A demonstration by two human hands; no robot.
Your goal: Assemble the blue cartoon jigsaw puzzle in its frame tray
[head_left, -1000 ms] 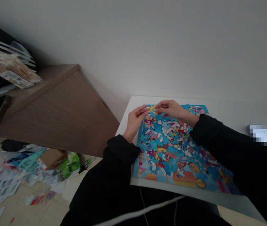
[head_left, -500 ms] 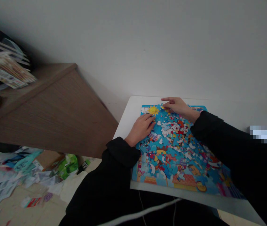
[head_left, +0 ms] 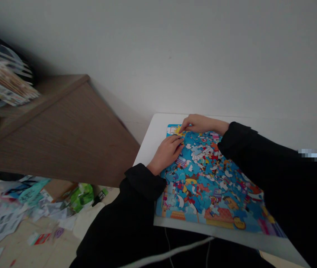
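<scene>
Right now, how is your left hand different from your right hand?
The left hand lies flat on the jigsaw puzzle; the right hand stretches across its top. The right fingertips are at the yellow sun, the left ones just below it. Both are bare, with black sleeves.

Your jigsaw puzzle [head_left: 203, 178] lies on the white table [head_left: 161, 124], a bright blue cartoon scene with many pieces sitting loose and jumbled. Its yellow sun piece [head_left: 178, 130] sits near the puzzle's far left corner.

Dim, soft light greys the wall [head_left: 175, 56], shadow gathers top left, and wide-angle distortion bends the edges.
</scene>
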